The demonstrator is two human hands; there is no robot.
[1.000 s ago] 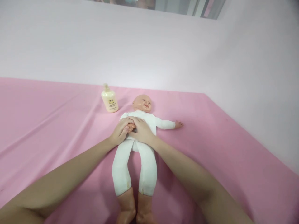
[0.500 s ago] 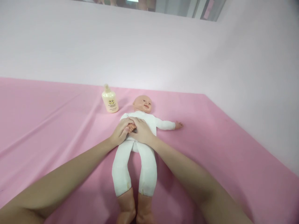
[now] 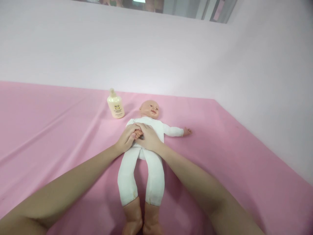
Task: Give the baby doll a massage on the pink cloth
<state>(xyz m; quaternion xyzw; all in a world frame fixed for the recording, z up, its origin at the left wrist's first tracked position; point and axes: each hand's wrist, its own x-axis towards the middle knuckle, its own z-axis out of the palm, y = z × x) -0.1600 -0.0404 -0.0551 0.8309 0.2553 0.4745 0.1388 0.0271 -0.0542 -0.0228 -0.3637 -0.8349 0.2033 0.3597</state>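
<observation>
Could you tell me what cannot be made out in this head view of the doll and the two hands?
- Doll: one arm and its small hand lie hidden under the left hand and right hand, which are closed over it on the chest.
- Doll's feet: cut off by the bottom edge.
- Bottle: its label print is too small to read.
- Room beyond the wall: only a blurred strip at the top edge.

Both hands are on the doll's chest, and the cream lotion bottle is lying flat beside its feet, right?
Not quite. The left hand and right hand do rest together on the chest of the doll, but the head view shows the lotion bottle standing upright beside the doll's head, not flat by its feet.
</observation>
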